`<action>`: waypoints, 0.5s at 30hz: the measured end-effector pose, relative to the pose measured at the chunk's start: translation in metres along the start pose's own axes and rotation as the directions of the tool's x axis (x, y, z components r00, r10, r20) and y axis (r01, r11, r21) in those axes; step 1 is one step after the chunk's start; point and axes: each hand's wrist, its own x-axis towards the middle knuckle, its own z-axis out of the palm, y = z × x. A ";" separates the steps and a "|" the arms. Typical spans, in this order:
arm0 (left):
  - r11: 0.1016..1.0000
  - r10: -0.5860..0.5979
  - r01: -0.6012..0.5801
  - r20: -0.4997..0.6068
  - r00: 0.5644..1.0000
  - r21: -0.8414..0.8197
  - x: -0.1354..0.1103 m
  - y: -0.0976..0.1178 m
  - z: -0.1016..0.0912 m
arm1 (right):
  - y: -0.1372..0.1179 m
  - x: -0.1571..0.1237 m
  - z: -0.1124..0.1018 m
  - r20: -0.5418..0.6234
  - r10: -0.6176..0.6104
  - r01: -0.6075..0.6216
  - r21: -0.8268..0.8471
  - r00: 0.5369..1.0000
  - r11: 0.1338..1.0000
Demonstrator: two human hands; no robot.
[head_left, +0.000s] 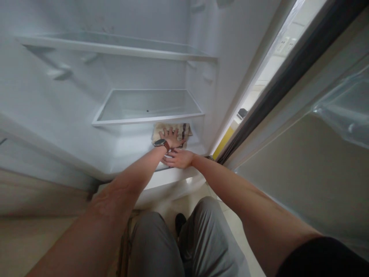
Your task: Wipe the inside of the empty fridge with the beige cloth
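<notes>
Inside a white refrigerator, a beige cloth (160,129) with a dark stripe lies on the bottom surface (129,142). My left hand (172,139), with a watch (160,142) on its wrist, presses flat on the cloth with fingers spread. Just in front of it, my right hand (180,158) rests at the front edge of the refrigerator floor, close to the left wrist. Its fingers are stretched out, and no held object shows in it. Part of the cloth is hidden under the left hand.
A glass shelf with a white frame (150,120) sits low above the cloth, and another shelf (121,49) is higher up. The open door (288,169) stands on the right, with clear plastic film (343,107) on it. My knees (207,227) are below.
</notes>
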 end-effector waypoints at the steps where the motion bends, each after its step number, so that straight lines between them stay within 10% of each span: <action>1: 1.000 0.006 -0.006 0.005 1.000 -0.006 -0.002 0.001 0.000 | 0.000 0.000 0.000 0.003 0.002 -0.002 0.011 1.000 1.000; 15: 0.994 0.012 -0.023 -0.100 0.995 -0.108 0.048 0.000 -0.002 | 0.001 -0.001 -0.006 0.051 0.008 -0.007 -0.014 0.999 1.000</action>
